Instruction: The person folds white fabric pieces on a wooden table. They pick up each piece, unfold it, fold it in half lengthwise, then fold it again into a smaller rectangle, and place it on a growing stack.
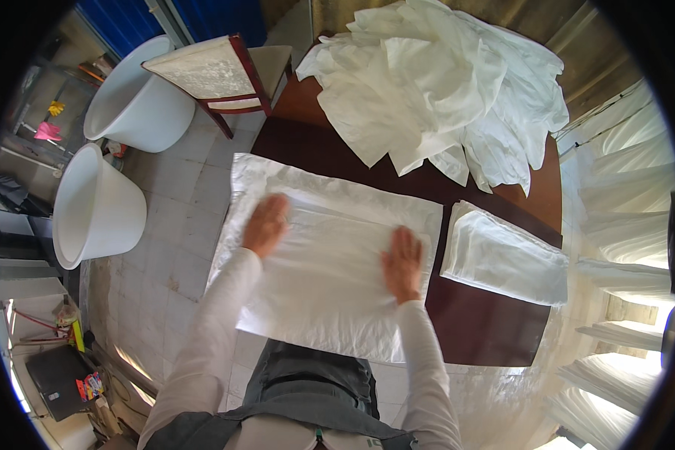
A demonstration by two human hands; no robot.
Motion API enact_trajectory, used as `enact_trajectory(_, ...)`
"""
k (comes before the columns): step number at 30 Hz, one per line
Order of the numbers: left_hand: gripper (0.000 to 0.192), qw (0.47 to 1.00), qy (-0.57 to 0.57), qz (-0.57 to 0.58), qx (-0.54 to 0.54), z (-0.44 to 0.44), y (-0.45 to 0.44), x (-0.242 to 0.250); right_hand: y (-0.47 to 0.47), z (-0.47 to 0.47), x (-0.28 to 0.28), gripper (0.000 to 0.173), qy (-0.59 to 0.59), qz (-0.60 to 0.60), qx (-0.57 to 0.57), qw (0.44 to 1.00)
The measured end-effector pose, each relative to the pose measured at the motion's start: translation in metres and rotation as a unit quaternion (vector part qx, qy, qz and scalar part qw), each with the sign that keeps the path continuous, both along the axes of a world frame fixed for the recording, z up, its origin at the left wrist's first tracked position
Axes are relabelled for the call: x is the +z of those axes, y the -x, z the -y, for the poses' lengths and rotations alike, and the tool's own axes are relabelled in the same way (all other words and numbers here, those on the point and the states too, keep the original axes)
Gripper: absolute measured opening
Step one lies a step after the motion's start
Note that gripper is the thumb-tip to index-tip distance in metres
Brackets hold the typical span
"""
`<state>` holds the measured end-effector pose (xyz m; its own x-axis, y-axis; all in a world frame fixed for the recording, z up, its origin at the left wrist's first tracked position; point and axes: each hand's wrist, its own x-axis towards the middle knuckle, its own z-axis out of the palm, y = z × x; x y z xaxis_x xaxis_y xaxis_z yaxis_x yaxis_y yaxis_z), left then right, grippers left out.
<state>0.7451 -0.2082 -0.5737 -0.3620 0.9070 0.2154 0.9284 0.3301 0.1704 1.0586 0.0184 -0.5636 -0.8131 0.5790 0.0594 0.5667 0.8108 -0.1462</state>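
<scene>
Before me a white cloth (332, 270) lies spread over the near part of a dark reddish-brown wooden table (484, 332), its near edge hanging past the table front. My left hand (267, 224) rests palm down on the cloth's left part, slightly blurred. Toward the right side my right hand (403, 263) is also palm down on the fabric, fingers a little apart. Neither hand grips anything. A neat stack of folded white cloths (503, 253) lies just right of the spread cloth. Across the table's far side is a large loose heap of white cloths (433, 84).
Two large white plastic tubs (163, 109) stand on the tiled floor (171, 208) at left. A wooden chair (208, 70) with pale upholstery stands by the table's far left corner. White fabric (624, 219) hangs in rows along the right. A black case (62, 379) is at lower left.
</scene>
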Motion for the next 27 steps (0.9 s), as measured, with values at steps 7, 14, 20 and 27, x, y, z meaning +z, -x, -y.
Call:
enact_trajectory(7,0.049,0.982,0.188,0.008,0.035,0.033,0.110,0.038,-0.028,-0.085,0.016,0.035,-0.016,0.026,0.008,1.000)
enact_trajectory(14,0.018,0.948,0.243,0.204,0.007,0.042,0.139,0.074,-0.021,-0.120,0.061,0.014,0.167,0.019,0.029,0.985)
enact_trajectory(20,0.015,0.859,0.203,0.462,0.078,0.101,0.145,0.189,-0.082,-0.125,0.170,0.010,0.562,-0.025,-0.074,0.824)
enact_trajectory(27,0.013,0.977,0.081,0.191,-0.043,0.000,0.188,0.110,0.004,-0.177,0.090,0.009,0.081,-0.044,0.054,0.994)
